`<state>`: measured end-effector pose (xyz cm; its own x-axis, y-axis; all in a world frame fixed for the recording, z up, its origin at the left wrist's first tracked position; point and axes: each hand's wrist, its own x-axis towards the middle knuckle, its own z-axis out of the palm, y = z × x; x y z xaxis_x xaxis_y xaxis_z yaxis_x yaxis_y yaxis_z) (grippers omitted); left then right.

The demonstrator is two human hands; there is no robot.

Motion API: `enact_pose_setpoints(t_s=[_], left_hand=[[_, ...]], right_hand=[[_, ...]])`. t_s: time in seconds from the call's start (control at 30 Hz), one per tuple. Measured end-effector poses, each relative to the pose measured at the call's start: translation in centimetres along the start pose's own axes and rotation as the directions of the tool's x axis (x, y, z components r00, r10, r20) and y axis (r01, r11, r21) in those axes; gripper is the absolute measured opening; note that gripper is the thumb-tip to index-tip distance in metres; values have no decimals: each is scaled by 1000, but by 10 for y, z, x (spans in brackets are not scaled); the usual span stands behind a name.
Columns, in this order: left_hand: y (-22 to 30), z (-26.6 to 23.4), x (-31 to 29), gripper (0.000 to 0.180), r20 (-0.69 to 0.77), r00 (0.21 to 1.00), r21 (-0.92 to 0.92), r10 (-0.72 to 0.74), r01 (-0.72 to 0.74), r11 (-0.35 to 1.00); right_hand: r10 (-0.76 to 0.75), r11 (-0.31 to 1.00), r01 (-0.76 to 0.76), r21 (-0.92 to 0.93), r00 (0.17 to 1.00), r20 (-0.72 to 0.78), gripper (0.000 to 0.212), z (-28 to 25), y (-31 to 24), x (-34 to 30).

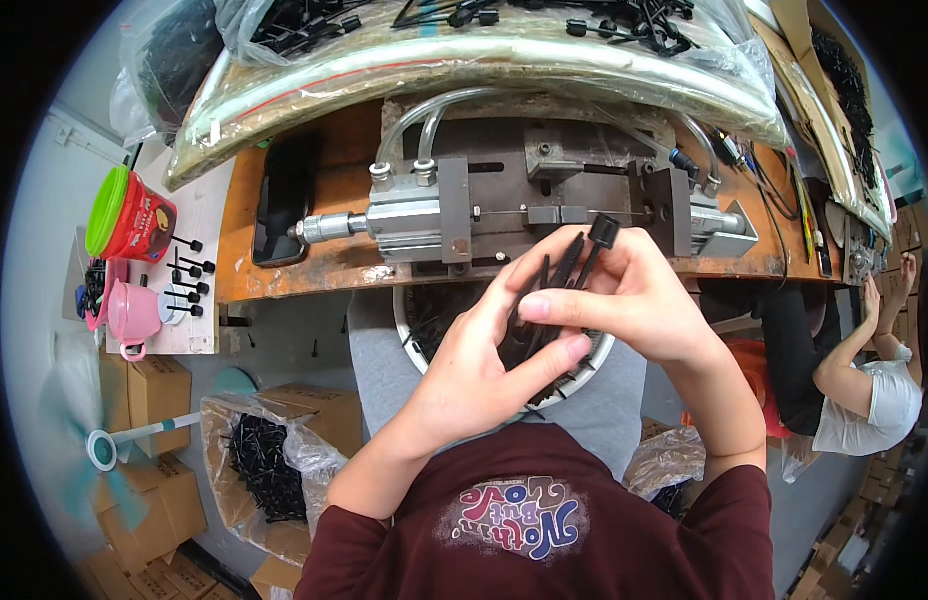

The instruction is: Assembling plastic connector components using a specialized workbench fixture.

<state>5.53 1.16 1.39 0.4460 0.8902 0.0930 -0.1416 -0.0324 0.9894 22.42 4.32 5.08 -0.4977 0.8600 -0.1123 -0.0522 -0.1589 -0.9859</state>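
Observation:
Both my hands meet over my lap, close to the bench edge. Between the fingers of my left hand (474,365) is a small bunch of thin black plastic sticks (546,280). My right hand (639,300) closes round the same bunch from the other side, thumb across it. One black stick with a blocky head (604,232) points up out of the grip. Just beyond the fingers, a metal clamping fixture (409,215) with air cylinders and two small grey blocks (558,215) stands on the bench. Under my hands, a round white-rimmed basin (414,350) holds more black pieces, partly hidden.
A plastic-covered shelf (464,62) with black parts spans the back. Left are a phone-like black tray (284,200), a red tub (149,220), a pink cup (134,310) and a fan (102,450). A lined carton (224,440) stands below. Another person (869,400) sits right.

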Motion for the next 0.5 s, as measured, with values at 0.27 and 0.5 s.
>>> enact_pose_setpoints(t_s=[0.27,0.5], left_hand=[[-8,2,-8,46,7,974,-209,-228,225,952],[-5,1,-8,38,-37,962,-284,-272,251,925]], right_hand=[[-2,997,21,71,968,-253,28,-12,12,-18],[-262,959,284,-21,852,-453,27,-26,17,-31]])
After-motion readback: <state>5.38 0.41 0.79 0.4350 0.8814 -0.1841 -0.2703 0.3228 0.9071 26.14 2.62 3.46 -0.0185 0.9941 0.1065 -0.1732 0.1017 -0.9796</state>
